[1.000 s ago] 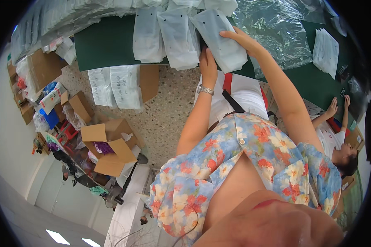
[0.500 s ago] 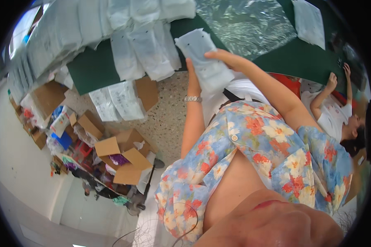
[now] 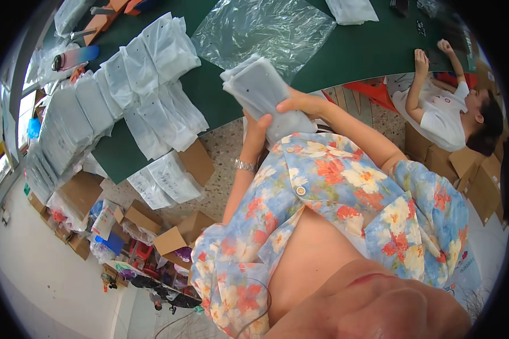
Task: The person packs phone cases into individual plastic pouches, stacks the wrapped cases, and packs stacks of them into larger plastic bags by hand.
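Between my two hands is a stack of whitish translucent plastic bags (image 3: 257, 85), flat and with small dark dots near the far end. My left hand (image 3: 257, 134) grips its lower left side, thumb on top. From the right, my right hand (image 3: 304, 105) clasps the other edge, thumb across the upper face. The stack is tilted in front of my body, over the near edge of the green table (image 3: 359, 53). At its far end the layers stand slightly apart. What the bags contain cannot be made out.
A crinkled clear plastic sheet (image 3: 260, 31) lies beyond my hands. Rows of similar filled bags (image 3: 116, 85) cover the table's left, near a blue-and-pink bottle (image 3: 76, 57). Cardboard boxes (image 3: 181, 237) stand on the floor at left. A person in white (image 3: 435, 104) sits at the right.
The view has turned, so the table's contents appear shifted and more of its far left shows. The bag stack has come a little closer to my body; its far-end layers now show apart.
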The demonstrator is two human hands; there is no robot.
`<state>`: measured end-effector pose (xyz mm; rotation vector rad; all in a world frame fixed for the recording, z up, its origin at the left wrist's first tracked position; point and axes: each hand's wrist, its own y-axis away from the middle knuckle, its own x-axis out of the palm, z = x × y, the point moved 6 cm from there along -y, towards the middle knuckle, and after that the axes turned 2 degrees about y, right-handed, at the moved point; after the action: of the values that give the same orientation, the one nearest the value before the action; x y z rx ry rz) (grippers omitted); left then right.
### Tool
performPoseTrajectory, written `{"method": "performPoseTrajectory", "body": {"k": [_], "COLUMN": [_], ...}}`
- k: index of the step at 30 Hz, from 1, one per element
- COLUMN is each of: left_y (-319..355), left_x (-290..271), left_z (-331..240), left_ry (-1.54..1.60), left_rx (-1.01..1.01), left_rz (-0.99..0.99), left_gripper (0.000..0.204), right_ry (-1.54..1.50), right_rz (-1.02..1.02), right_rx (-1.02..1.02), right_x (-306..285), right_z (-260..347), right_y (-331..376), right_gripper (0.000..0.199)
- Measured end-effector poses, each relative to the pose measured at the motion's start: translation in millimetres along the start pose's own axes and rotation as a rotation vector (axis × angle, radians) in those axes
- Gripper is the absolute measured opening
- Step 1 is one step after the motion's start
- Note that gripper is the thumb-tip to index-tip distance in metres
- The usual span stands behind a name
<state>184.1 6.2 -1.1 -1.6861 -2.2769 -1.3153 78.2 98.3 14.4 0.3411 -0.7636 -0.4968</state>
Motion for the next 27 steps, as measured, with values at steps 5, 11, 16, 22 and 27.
{"method": "performPoseTrajectory", "body": {"k": [5, 11, 16, 22, 27], "left_y": [-101, -184, -218, -211, -186], "left_x": [41, 65, 63, 35, 32], "left_z": [20, -16, 5, 1, -51], "left_ry": [-0.360, -1.226, -1.479, -0.922, -0.668], "left_rx": [0.208, 0.719, 0.725, 0.389, 0.628], "left_rz": [0.258, -0.262, -0.234, -0.156, -0.398], "left_gripper": [0.086, 0.042, 0.019, 0.022, 0.017], "right_ry": [-0.331, -0.340, 0.148, 1.217, 1.722], "right_rz": [-0.180, -0.532, -0.538, -0.478, -0.442], "right_rx": [-0.003, -0.046, -0.171, -0.347, -0.220], "right_x": [-78, -162, -183, -138, -134], "right_z": [11, 14, 50, 89, 42], "right_y": [49, 134, 132, 61, 28], "right_gripper": [0.086, 0.084, 0.105, 0.125, 0.123]}}
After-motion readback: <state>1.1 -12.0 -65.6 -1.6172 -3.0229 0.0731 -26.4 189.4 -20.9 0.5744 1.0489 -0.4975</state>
